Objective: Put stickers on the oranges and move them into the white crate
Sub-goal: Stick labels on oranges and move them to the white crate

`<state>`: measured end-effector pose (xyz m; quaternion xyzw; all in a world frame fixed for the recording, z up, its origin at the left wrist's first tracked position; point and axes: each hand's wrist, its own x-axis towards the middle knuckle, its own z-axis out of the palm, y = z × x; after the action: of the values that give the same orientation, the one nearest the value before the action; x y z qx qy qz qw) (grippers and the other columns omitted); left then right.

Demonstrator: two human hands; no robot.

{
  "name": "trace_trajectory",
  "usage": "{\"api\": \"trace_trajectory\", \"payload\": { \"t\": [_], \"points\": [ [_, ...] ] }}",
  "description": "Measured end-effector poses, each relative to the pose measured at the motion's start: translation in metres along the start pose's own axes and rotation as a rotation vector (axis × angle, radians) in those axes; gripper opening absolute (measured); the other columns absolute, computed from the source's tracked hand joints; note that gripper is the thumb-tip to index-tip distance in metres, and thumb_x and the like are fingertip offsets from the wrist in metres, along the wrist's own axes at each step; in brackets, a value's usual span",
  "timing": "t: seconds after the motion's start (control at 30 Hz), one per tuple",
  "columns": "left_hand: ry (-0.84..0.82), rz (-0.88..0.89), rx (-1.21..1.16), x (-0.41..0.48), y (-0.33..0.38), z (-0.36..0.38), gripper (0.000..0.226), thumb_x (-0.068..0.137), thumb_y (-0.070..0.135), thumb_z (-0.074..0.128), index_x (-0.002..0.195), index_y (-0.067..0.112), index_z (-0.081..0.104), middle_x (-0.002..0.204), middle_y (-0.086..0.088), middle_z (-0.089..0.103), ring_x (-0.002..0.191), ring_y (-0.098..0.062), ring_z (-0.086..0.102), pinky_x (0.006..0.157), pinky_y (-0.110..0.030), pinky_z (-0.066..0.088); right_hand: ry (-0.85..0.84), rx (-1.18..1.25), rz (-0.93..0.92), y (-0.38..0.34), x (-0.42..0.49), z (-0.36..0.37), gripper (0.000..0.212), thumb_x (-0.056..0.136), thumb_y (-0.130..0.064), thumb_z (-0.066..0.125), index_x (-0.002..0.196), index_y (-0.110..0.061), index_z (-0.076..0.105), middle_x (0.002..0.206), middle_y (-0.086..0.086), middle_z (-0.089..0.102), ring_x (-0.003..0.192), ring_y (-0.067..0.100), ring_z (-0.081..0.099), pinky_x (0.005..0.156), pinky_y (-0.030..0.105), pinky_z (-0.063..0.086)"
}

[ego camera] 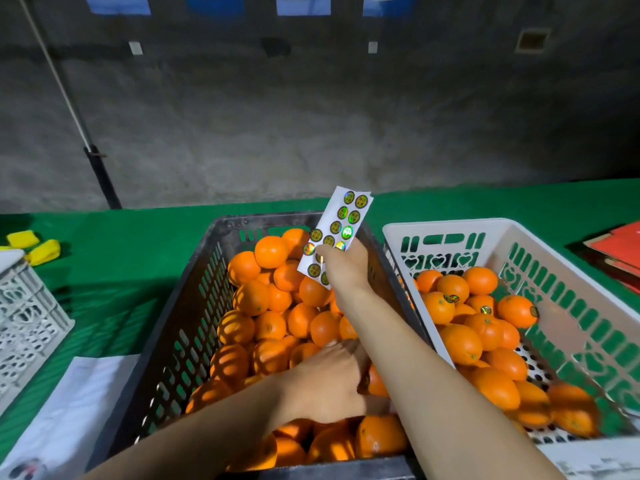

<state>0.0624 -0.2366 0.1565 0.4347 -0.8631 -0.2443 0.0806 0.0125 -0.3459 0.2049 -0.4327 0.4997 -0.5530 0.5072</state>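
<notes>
A person's right hand, fingers pinched on a white sticker sheet, holds the strip upright over a dark crate heaped with oranges. The sheet carries two columns of round holographic stickers. Below it, the left hand reaches down among the fruit near the crate's right wall, its fingers curled around an orange that bears a sticker; the right forearm crosses just above it. Just beside, to the right, a white crate is partly filled with more oranges, several showing stickers on top. Both crates stand on a green tabletop, along with a second white basket at the left edge, yellow objects behind it, white paper and red cartons at far right.
</notes>
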Motion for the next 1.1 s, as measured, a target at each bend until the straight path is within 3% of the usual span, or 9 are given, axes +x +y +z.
{"api": "trace_trajectory", "payload": {
  "t": [0.1,0.2,0.27,0.37,0.5,0.67,0.9,1.0,1.1],
  "points": [
    [0.068,0.035,-0.021,0.001,-0.007,-0.009,0.075,0.081,0.054,0.066,0.146,0.03,0.037,0.146,0.005,0.048,0.132,-0.014,0.046,0.112,-0.034,0.037,-0.041,-0.089,-0.128,-0.002,-0.001,0.002,0.02,0.09,-0.006,0.06,0.106,-0.017,0.065,0.102,0.0,0.073,0.091,0.016,0.069,0.074,0.033,0.059],
    [0.286,-0.173,-0.054,-0.007,-0.032,-0.029,0.078,0.065,0.056,0.076,0.132,0.032,0.042,0.127,0.009,0.058,0.116,-0.011,0.056,0.099,-0.027,0.045,0.094,-0.173,-0.25,-0.002,-0.001,-0.003,0.01,0.091,-0.014,0.06,0.101,-0.017,0.063,0.094,-0.005,0.07,0.088,0.017,0.067,0.072,0.036,0.056],
    [0.397,-0.359,-0.131,-0.018,-0.053,-0.043,0.072,0.063,0.063,0.077,0.12,0.028,0.051,0.112,0.012,0.062,0.1,-0.01,0.061,0.088,-0.032,0.051,0.203,-0.219,-0.292,-0.002,0.002,-0.009,0.003,0.094,-0.017,0.058,0.097,-0.018,0.059,0.089,-0.008,0.067,0.086,0.017,0.065,0.071,0.034,0.053],
    [0.595,-0.327,-0.396,-0.027,-0.076,-0.064,0.057,0.072,0.06,0.076,0.087,0.006,0.064,0.082,-0.012,0.07,0.075,-0.026,0.068,0.074,-0.051,0.055,0.21,-0.228,-0.207,0.003,0.007,-0.015,0.004,0.095,-0.016,0.056,0.098,-0.016,0.058,0.102,0.001,0.069,0.09,0.02,0.064,0.073,0.036,0.054],
    [0.894,-0.214,-0.994,-0.027,-0.07,-0.082,0.043,0.078,0.055,0.074,0.102,0.02,0.076,0.096,-0.015,0.076,0.088,-0.034,0.074,0.068,-0.045,0.062,0.038,-0.302,0.001,0.018,0.008,-0.008,0.013,0.092,-0.009,0.054,0.097,-0.012,0.066,0.102,0.011,0.071,0.086,0.027,0.063,0.071,0.034,0.05],
    [0.676,-0.133,-1.252,-0.03,-0.073,-0.082,0.058,0.085,0.051,0.07,0.129,0.013,0.064,0.123,-0.023,0.066,0.112,-0.043,0.065,0.091,-0.059,0.053,-0.107,0.062,0.302,0.021,-0.004,0.006,0.03,0.082,0.005,0.073,0.108,-0.002,0.06,0.102,0.017,0.072,0.07,0.025,0.066,0.045,0.023,0.048],
    [0.626,-0.158,-1.133,-0.025,-0.066,-0.079,0.042,0.081,0.042,0.076,0.118,0.024,0.07,0.115,-0.012,0.072,0.105,-0.032,0.07,0.079,-0.039,0.06,-0.275,0.056,0.337,0.012,-0.01,0.011,0.011,0.091,-0.017,0.067,0.099,-0.013,0.074,0.085,0.007,0.078,0.071,0.022,0.075,0.057,0.029,0.059],
    [0.704,-0.163,-1.073,-0.023,-0.066,-0.079,0.034,0.084,0.034,0.076,0.114,0.019,0.072,0.11,-0.013,0.074,0.1,-0.035,0.072,0.079,-0.043,0.061,-0.255,0.049,0.367,0.008,-0.009,0.009,0.027,0.096,-0.04,0.058,0.099,-0.018,0.074,0.084,0.002,0.078,0.077,0.021,0.075,0.068,0.031,0.061],
    [0.851,-0.201,-0.836,-0.021,-0.072,-0.079,0.031,0.082,0.032,0.077,0.089,0.002,0.072,0.085,-0.02,0.073,0.079,-0.041,0.07,0.071,-0.053,0.06,-0.112,-0.12,0.052,0.004,-0.011,0.008,0.031,0.094,-0.049,0.058,0.097,-0.019,0.067,0.083,-0.001,0.072,0.075,0.014,0.068,0.058,0.025,0.048]
  ]
}}
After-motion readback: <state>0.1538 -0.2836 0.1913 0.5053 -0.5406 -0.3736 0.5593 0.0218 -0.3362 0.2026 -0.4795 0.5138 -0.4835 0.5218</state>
